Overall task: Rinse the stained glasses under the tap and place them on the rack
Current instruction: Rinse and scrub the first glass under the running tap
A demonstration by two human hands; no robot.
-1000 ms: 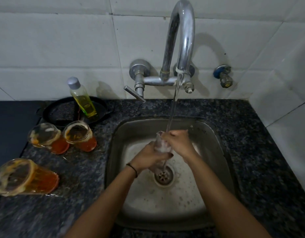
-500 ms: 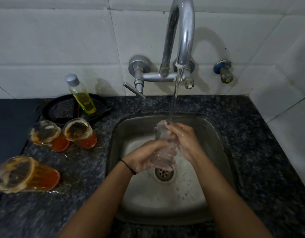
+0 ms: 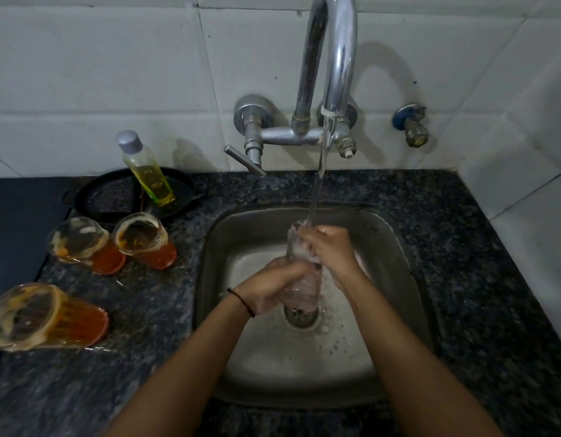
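Presently both hands, left hand (image 3: 274,287) and right hand (image 3: 331,250), grip a wet clear ribbed glass (image 3: 301,279) under the chrome tap's (image 3: 331,58) stream; slippery, it could drop into the steel sink (image 3: 408,279).

Since a second ago the clear glass (image 3: 304,272) has risen from low over the drain (image 3: 302,313) toward the stream of water (image 3: 317,190), its rim now meeting the flow. The left hand (image 3: 273,287) has slid down to grip the glass's lower half, while the right hand (image 3: 328,249) has moved up, its fingers (image 3: 307,244) now curled over the rim.
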